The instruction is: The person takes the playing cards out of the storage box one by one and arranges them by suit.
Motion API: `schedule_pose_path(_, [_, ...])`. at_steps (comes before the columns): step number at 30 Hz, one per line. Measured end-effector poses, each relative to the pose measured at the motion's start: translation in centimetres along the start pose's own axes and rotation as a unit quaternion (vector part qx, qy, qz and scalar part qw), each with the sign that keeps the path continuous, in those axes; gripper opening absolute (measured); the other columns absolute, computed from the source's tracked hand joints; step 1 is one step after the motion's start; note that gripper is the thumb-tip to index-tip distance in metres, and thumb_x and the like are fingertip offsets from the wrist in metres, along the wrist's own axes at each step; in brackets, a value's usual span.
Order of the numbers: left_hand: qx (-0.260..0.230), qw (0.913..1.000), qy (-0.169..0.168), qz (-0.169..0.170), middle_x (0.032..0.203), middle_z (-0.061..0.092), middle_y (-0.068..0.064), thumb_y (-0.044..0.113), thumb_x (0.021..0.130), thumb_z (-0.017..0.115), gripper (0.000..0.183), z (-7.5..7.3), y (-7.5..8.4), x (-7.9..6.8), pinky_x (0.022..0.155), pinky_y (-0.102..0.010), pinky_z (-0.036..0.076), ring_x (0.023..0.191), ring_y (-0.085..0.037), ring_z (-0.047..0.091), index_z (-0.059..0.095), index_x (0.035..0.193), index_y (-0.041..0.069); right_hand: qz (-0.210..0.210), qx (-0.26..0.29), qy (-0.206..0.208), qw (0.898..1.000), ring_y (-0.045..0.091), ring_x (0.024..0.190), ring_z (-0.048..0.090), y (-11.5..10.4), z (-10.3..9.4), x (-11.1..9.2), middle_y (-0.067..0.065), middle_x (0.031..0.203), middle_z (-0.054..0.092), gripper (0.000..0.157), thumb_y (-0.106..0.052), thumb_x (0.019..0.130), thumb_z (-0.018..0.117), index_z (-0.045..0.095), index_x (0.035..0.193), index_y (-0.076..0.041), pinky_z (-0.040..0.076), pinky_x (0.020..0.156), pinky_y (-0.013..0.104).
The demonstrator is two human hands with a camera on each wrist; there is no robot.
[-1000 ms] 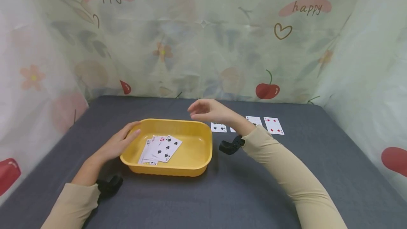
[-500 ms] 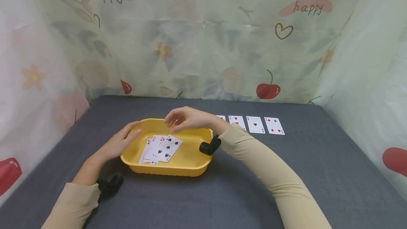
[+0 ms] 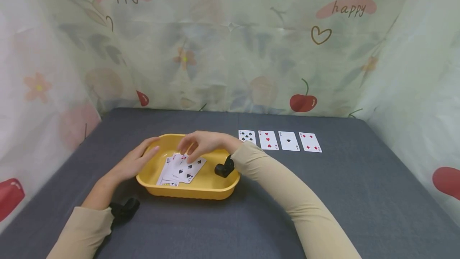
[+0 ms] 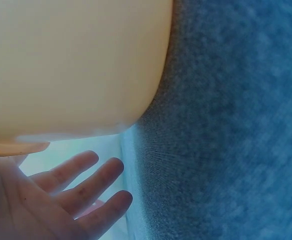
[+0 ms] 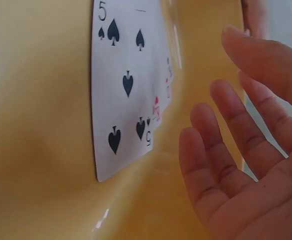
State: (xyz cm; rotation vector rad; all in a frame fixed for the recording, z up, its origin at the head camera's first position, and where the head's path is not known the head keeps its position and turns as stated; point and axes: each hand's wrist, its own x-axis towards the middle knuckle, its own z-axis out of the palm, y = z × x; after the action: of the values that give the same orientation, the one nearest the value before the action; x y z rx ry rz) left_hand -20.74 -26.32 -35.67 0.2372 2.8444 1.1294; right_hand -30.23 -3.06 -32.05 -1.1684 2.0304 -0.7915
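Note:
A yellow plastic basin (image 3: 219, 190) holds several overlapping playing cards at its left side, with the five of spades (image 3: 189, 168) on top. At the basin's left rim my left hand (image 3: 130, 164) rests with its thumb over the edge; three of its fingers (image 4: 93, 187) stand spread beside the outer wall in the left wrist view. My right hand (image 3: 205, 144) reaches over the far side of the basin, above the cards. In the right wrist view its loosely bent fingers (image 5: 221, 150) are apart from the five of spades, with nothing between them.
On the dark cloth-covered table (image 3: 273, 211), to the basin's right, lies a row of face-up cards: a seven of spades (image 3: 247, 136), a three of hearts (image 3: 268, 140), an ace of clubs (image 3: 289, 141) and a four of diamonds (image 3: 310, 142). A patterned curtain (image 3: 230, 63) hangs behind.
My right hand has moved left and down, from beside the row of cards to over the basin, uncovering the row. The left hand and the basin stay put.

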Motion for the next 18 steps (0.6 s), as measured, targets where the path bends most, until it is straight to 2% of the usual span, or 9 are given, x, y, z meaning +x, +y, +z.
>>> schedule_pose_path(11, [0.001,1.0,0.001,0.001,0.149,0.027,-0.024,0.045,0.099,0.034,0.061,0.1,-0.1,0.0,0.106,-0.061,0.027,0.131,-0.041,0.033,0.024,0.146,0.008,0.055,-0.062,-0.024,0.996,0.014,0.11,0.054,0.7,1.2,1.4,0.0,0.126,0.054,0.052,-0.013,0.079,0.074,0.054,0.126,-0.016,0.044,0.092,0.02])
schedule_pose_path(18, [-0.002,1.0,0.001,0.0,0.149,0.027,-0.024,0.044,0.099,0.035,0.06,0.1,-0.1,0.0,0.106,-0.06,0.027,0.131,-0.04,0.033,0.024,0.146,0.008,0.052,-0.134,-0.035,0.989,0.016,0.104,0.05,0.6,1.8,1.6,0.005,0.122,0.054,0.056,-0.009,0.075,0.077,0.053,0.126,-0.012,0.039,0.085,0.016])
